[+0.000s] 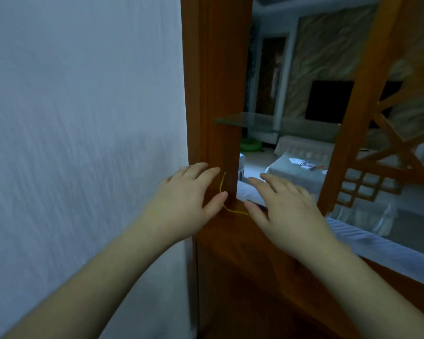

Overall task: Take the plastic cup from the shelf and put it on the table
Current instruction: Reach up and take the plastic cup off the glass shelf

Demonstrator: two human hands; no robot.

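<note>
No plastic cup shows in the head view. My left hand (185,199) is held out, fingers spread, in front of the brown wooden post (216,94) of a shelf unit. My right hand (283,206) is beside it, also spread and holding nothing, over the unit's wooden ledge (233,216). A glass shelf (260,119) sits above both hands and is bare where I can see it. A thin yellow string (222,189) hangs down the post between my hands.
A white wall (83,143) fills the left half. A wooden lattice panel (387,172) closes the unit's right side. Through the opening I see a room with a dark TV (328,100) and cloth-covered furniture (301,172).
</note>
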